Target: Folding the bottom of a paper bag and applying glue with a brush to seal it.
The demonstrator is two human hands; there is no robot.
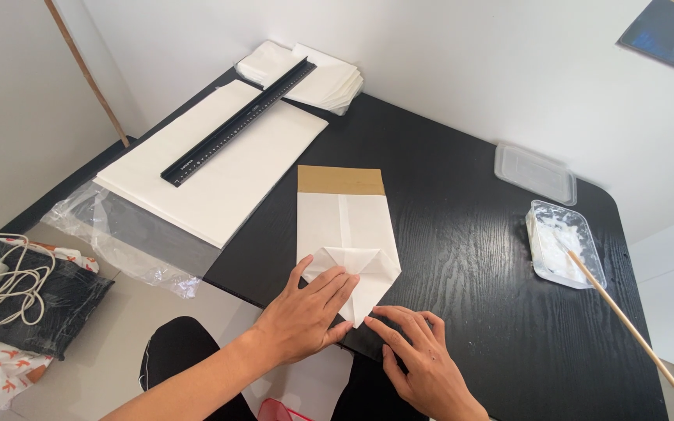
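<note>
A white paper bag (345, 226) lies flat on the black table (470, 249), with a brown cardboard strip (341, 180) showing at its far end. Its near end is folded into a pointed flap (364, 273). My left hand (306, 316) presses flat on the left part of that fold, fingers spread. My right hand (419, 355) rests on the table beside the fold's lower tip, with its fingertips touching the paper edge.
A stack of large white sheets (212, 168) with a black ruler (239, 121) lies at the left, and folded white bags (313, 74) sit behind it. A clear tub of white paste (563, 242) with a wooden stick (622, 316) and its lid (536, 173) stand at the right.
</note>
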